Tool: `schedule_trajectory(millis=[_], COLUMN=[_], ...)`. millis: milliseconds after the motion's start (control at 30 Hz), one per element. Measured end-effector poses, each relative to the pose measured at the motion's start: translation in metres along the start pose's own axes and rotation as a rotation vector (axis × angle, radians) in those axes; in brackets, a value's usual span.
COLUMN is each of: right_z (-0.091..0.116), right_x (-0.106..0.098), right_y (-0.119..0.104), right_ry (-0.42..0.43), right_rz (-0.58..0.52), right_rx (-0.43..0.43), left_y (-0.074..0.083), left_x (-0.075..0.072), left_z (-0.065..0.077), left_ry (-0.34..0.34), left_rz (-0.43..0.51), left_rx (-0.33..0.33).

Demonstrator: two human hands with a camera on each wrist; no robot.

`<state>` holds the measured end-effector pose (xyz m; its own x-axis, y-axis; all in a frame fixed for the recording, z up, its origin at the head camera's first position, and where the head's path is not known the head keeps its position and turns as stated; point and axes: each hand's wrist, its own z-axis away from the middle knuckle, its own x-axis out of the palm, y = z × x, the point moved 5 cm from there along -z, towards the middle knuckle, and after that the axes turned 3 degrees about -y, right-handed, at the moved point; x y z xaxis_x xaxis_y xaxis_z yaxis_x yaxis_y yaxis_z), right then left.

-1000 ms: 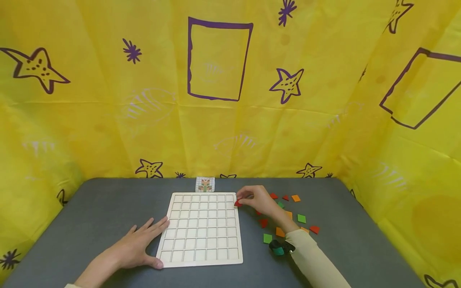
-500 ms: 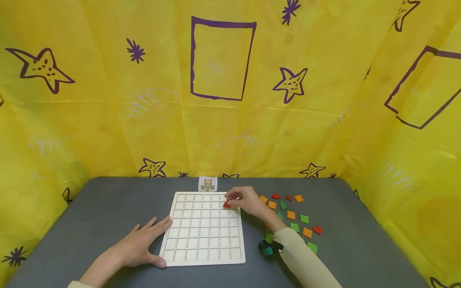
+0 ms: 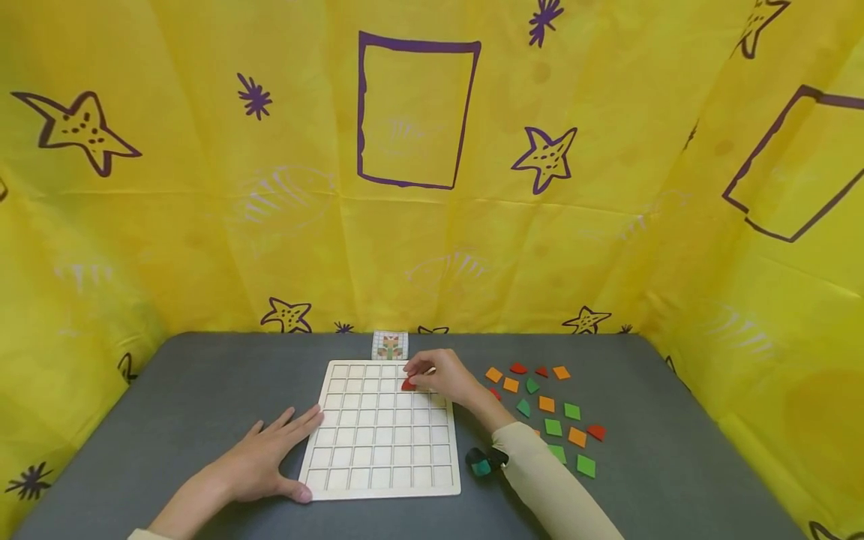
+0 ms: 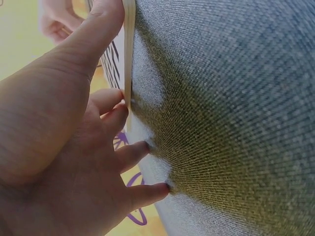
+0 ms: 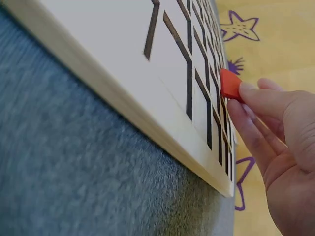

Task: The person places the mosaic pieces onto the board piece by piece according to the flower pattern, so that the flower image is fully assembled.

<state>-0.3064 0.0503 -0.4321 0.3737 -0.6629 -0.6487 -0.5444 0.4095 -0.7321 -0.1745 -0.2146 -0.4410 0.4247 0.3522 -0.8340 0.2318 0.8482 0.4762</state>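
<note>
A pale wooden grid board (image 3: 378, 435) lies flat on the grey table. My right hand (image 3: 442, 377) pinches a red tile (image 3: 408, 384) between thumb and fingers, over the upper right part of the board. In the right wrist view the red tile (image 5: 230, 84), with one rounded side, stands tilted close over the grid cells. My left hand (image 3: 259, 459) rests at the board's left side, fingers spread, thumb at the near left corner. The left wrist view shows the thumb (image 4: 106, 19) and fingertips against the board's edge (image 4: 129, 54).
Several orange, green and red tiles, among them an orange tile (image 3: 546, 404), a green tile (image 3: 586, 466) and a red tile (image 3: 596, 432), lie scattered right of the board. A small pattern card (image 3: 390, 345) lies behind it. Yellow printed cloth (image 3: 418, 247) surrounds the table (image 3: 223, 375).
My right hand has carried the red tile leftward from the board's right edge to over its upper cells. The left hand stays at the board's side. The head view has shifted slightly.
</note>
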Motion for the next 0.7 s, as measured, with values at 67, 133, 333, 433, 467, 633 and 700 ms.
schedule_trajectory(millis=[67, 133, 333, 433, 467, 633, 700], right_z=[-0.001, -0.003, -0.007, -0.007, -0.007, -0.008, -0.008], right_x=[0.001, 0.002, 0.009, 0.01, 0.01, 0.011, 0.011], right_y=[0.0, 0.001, 0.0, -0.002, -0.002, -0.003, -0.004], right_ry=[-0.001, -0.003, -0.028, -0.03, -0.033, -0.051, -0.052], right_rz=[0.005, 0.008, 0.036, 0.057, 0.061, 0.076, 0.082], right_rx=[0.015, 0.025, 0.039, 0.044, 0.044, 0.027, 0.019], left_y=[0.001, 0.002, 0.001, 0.002, 0.002, 0.001, 0.001], left_x=[0.0, 0.0, 0.0, -0.001, -0.001, 0.0, 0.0], left_z=[0.0, 0.001, 0.001, 0.002, 0.002, 0.002, 0.002], left_ry=[0.005, 0.007, 0.012, 0.014, 0.015, 0.012, 0.012], left_rz=[0.0, 0.004, 0.003, -0.002, -0.002, 0.006, 0.008], left_rx=[0.009, 0.015, 0.017, 0.021, 0.021, 0.013, 0.011])
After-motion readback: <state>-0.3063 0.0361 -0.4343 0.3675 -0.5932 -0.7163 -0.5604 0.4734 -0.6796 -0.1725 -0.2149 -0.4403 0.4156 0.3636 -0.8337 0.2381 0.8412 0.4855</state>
